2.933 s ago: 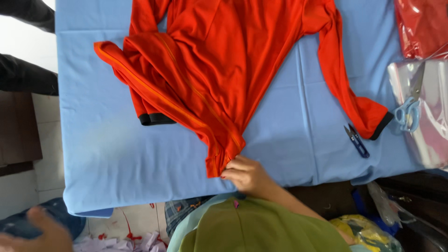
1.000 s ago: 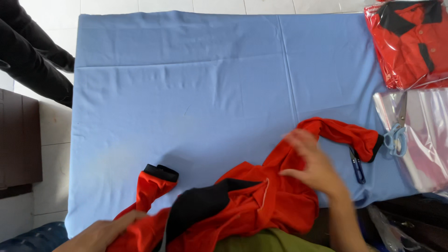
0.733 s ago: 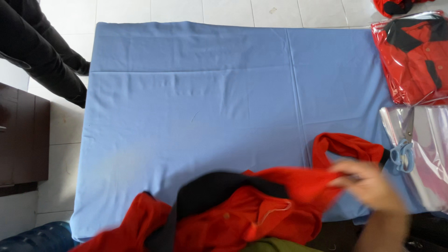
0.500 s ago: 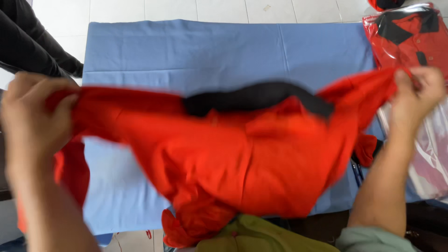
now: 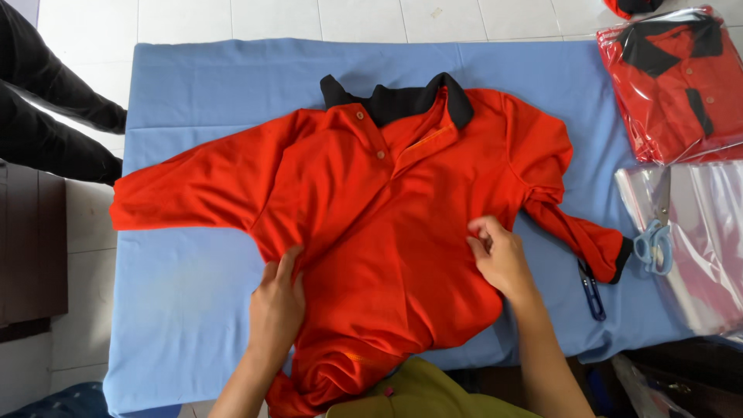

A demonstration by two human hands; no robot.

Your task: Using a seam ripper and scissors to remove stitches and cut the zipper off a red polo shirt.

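A red long-sleeved polo shirt (image 5: 387, 209) with a black collar lies front up on the blue-covered table (image 5: 186, 85), collar at the far side. My left hand (image 5: 277, 302) presses flat on the shirt's lower left side, fingers apart. My right hand (image 5: 499, 255) rests on the lower right side, its fingers pinching the red cloth. One sleeve stretches out to the left; the other is folded down to the right, its black cuff near the table edge. The hem hangs bunched over the near edge.
Small blue snips (image 5: 592, 290) lie by the right cuff. Light blue scissors (image 5: 654, 244) rest on a stack of clear plastic bags (image 5: 704, 240). A bagged red shirt (image 5: 681, 77) sits at the far right. Another person's dark-trousered legs (image 5: 54, 116) stand at the left.
The shirt was gathered at the near edge, lifted and shaken out with both hands, and now lies spread front up on the table. Both hands have come down onto its lower half.
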